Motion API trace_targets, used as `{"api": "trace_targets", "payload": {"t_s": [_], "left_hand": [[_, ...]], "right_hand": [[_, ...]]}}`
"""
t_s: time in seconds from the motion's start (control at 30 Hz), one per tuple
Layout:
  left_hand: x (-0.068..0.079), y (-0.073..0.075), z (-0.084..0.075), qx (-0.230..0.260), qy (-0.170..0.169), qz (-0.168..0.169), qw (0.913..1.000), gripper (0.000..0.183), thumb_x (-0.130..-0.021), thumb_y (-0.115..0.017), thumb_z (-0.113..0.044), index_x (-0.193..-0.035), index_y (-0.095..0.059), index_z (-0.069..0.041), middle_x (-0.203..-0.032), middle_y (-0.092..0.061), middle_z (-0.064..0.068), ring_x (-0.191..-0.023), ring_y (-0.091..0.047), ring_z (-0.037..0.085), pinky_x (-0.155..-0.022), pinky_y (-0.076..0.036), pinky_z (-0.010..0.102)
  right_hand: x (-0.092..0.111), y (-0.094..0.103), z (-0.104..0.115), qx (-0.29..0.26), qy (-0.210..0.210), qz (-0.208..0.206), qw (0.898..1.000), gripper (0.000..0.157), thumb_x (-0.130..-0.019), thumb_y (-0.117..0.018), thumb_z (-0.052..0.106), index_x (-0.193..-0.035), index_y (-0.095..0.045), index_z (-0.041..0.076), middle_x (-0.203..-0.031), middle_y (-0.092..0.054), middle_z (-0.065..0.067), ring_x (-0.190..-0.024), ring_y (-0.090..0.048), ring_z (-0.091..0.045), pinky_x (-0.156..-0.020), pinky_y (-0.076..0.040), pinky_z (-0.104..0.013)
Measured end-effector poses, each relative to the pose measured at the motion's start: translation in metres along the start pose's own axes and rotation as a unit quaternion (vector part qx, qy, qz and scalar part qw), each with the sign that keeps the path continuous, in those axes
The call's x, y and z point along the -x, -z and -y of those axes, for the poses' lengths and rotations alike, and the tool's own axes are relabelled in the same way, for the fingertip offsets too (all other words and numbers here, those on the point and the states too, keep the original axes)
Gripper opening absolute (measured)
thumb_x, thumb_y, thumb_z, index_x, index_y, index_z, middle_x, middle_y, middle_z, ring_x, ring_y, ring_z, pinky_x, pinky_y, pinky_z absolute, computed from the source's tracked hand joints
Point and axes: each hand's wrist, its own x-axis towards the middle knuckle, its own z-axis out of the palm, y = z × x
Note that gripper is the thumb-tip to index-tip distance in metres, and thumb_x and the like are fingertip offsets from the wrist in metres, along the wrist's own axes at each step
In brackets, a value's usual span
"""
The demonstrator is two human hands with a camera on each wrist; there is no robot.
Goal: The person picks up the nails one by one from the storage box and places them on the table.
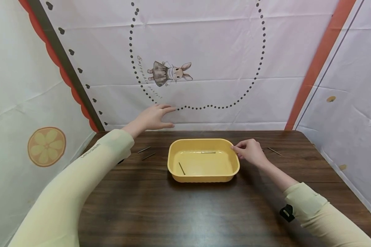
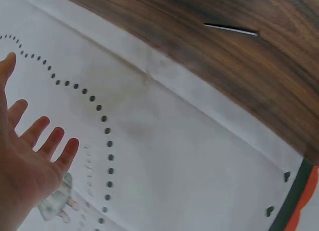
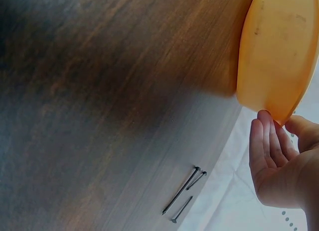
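A yellow plastic tray point(image 1: 204, 179) sits on the table with two nails inside, one nail point(image 1: 181, 168) at its left and another nail point(image 1: 208, 152) near the back wall. My right hand point(image 1: 250, 151) pinches the tray's right rim between thumb and fingers; in the right wrist view the fingertips meet the corner of the yellow tray point(image 3: 276, 52). Raised over the table's back left part, my left hand point(image 1: 153, 117) has its fingers spread and holds nothing. The left wrist view shows that left hand point(image 2: 35, 161) apart from a nail point(image 2: 232, 29) on the wood.
Two loose nails point(image 1: 148, 156) lie left of the tray on the dark wooden table point(image 1: 185, 212). Several nails point(image 3: 180, 191) lie to its right, partly hidden by my right hand in the head view. A printed cloth point(image 1: 210, 68) hangs behind the table and at both sides.
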Motion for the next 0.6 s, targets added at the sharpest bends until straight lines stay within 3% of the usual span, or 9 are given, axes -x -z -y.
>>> {"api": "trace_targets", "payload": {"t_s": [0.3, 0.6], "left_hand": [[-0.011, 0.004, -0.031, -0.009, -0.05, 0.058, 0.997, 0.084, -0.086, -0.065, -0.058, -0.156, -0.032, -0.025, -0.161, -0.031, 0.014, -0.147, -0.03, 0.043, -0.118, -0.031, 0.062], [-0.022, -0.012, -0.07, -0.027, -0.095, 0.104, 0.9897, 0.082, -0.087, -0.067, -0.056, -0.155, -0.033, -0.027, -0.162, -0.031, 0.008, -0.149, -0.028, 0.037, -0.121, -0.03, 0.056]], "right_hand": [[0.0, -0.001, 0.001, 0.003, -0.005, -0.004, 1.0, 0.028, -0.093, -0.068, 0.026, -0.094, -0.076, -0.001, -0.084, -0.074, -0.013, -0.072, -0.072, -0.025, -0.069, -0.064, -0.04], [0.0, -0.001, 0.0, -0.002, -0.002, -0.005, 1.0, 0.028, -0.093, -0.069, 0.024, -0.095, -0.076, -0.003, -0.083, -0.074, -0.013, -0.069, -0.072, -0.023, -0.066, -0.064, -0.037]]}}
